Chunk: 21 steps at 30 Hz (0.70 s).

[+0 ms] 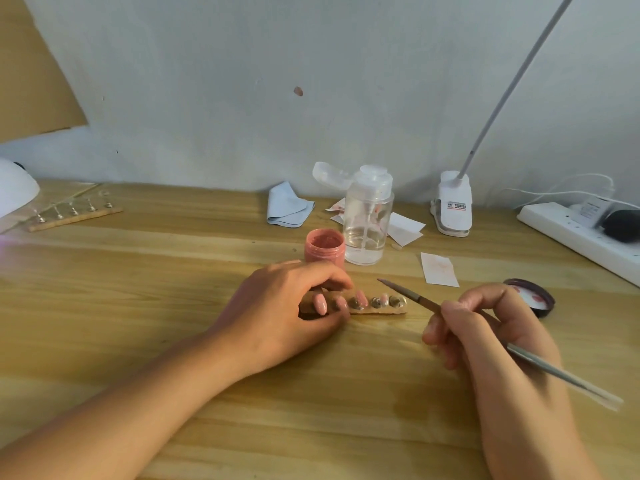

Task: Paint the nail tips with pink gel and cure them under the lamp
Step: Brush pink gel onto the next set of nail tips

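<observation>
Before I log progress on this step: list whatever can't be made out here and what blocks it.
All in the head view.
The strip: left end covered by the left hand gripping it.
The lamp: cut off by the left edge, opening unseen.
The nail tips at the strip's right end: too small and blurred to judge paint.
The brush in the right hand: bristles too small to show gel.

lamp clip (453, 207) label, print illegible
</observation>
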Each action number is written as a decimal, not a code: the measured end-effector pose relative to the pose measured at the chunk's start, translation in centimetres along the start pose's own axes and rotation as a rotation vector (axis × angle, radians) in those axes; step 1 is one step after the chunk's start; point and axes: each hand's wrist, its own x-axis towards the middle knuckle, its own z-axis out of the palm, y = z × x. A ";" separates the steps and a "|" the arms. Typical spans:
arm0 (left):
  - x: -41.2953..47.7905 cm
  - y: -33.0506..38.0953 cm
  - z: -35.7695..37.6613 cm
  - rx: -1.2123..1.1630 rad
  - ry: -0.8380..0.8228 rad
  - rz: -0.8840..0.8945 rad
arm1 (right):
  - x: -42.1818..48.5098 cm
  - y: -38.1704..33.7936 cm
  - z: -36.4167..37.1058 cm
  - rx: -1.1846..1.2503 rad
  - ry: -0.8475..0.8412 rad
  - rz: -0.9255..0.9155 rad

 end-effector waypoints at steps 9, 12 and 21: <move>0.1 0.1 -0.2 -0.166 0.052 0.018 | -1.5 -0.5 1.0 -0.230 0.021 -0.308; 0.1 0.1 -0.1 -0.208 0.079 0.020 | -1.8 -0.3 0.9 -0.329 0.014 -0.399; 0.0 0.4 -0.3 -0.100 0.088 0.039 | -1.3 0.0 0.7 -0.420 -0.018 -0.430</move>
